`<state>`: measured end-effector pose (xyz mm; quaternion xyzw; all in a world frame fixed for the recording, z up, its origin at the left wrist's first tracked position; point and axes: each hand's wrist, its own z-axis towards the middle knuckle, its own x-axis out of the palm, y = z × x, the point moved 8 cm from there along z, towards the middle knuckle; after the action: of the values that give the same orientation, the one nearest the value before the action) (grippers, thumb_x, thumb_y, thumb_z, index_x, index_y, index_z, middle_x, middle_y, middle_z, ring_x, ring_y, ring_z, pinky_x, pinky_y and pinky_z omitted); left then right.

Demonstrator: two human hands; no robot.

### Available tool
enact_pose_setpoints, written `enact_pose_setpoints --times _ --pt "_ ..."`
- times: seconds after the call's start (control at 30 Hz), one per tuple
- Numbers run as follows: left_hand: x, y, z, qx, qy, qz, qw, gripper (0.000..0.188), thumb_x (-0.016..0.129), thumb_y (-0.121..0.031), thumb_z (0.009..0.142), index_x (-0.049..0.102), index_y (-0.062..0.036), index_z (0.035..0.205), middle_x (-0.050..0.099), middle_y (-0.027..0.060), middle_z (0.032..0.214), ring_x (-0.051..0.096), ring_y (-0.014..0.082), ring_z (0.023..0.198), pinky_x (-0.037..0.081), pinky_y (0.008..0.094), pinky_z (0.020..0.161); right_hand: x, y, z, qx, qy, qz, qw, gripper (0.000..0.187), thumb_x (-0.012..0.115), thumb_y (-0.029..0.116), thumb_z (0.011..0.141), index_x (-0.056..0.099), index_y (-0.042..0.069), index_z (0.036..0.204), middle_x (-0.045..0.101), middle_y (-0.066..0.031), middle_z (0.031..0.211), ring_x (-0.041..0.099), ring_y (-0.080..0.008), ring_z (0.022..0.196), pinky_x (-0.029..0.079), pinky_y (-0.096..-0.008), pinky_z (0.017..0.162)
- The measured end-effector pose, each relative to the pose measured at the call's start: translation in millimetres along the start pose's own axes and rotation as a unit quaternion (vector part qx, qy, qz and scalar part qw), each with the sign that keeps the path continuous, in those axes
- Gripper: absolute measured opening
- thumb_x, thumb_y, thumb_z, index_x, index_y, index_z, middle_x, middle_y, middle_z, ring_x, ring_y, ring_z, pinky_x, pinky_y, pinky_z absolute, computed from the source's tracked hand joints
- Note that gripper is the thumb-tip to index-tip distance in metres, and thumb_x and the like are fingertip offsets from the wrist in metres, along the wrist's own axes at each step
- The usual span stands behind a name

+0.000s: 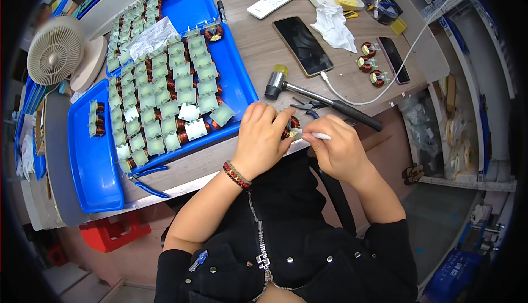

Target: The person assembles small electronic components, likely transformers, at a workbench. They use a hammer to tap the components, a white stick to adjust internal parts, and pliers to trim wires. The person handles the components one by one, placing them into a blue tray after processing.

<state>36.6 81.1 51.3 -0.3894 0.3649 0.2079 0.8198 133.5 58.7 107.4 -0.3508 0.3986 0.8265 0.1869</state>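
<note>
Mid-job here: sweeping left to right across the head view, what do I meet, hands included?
Pale fan → coil-loaded blue tray → left hand on a wound coil → right hand holding a slim white tool → smaller dark phone.

passage and obstructions
i have a free lane along the bare desk strip between the blue tray and the black phone. beyond my right hand, the pliers and the hammer obstruct; the white cable curves across farther out.
</note>
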Motion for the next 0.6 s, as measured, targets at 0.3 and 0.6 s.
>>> enact_pose_setpoints --times 0.3,0.6 --pt "0.4 2.6 -2.0 -0.004 0.001 -0.006 1.000 0.053 0.073 -0.016 0.058 0.056 -0.0060 0.107 0.050 0.0085 0.081 0.048 0.0272 0.088 0.036 0.0385 0.088 6.3 7.7 3.7 -0.006 0.029 -0.027 0.999 0.011 0.059 0.004 0.076 0.049 0.003 0.080 0.054 -0.0085 0.072 0.053 -0.0267 0.065 0.043 -0.0349 0.056" --pt "-0.5 5.5 -2.5 -0.007 0.002 -0.017 1.000 0.052 0.073 -0.016 0.057 0.057 -0.0059 0.106 0.051 0.0079 0.080 0.049 0.0263 0.087 0.037 0.0382 0.089 10.1 8.5 1.1 -0.031 0.015 -0.032 0.999 0.012 0.059 0.003 0.075 0.047 0.003 0.078 0.051 -0.0103 0.071 0.051 -0.0280 0.064 0.042 -0.0357 0.055"
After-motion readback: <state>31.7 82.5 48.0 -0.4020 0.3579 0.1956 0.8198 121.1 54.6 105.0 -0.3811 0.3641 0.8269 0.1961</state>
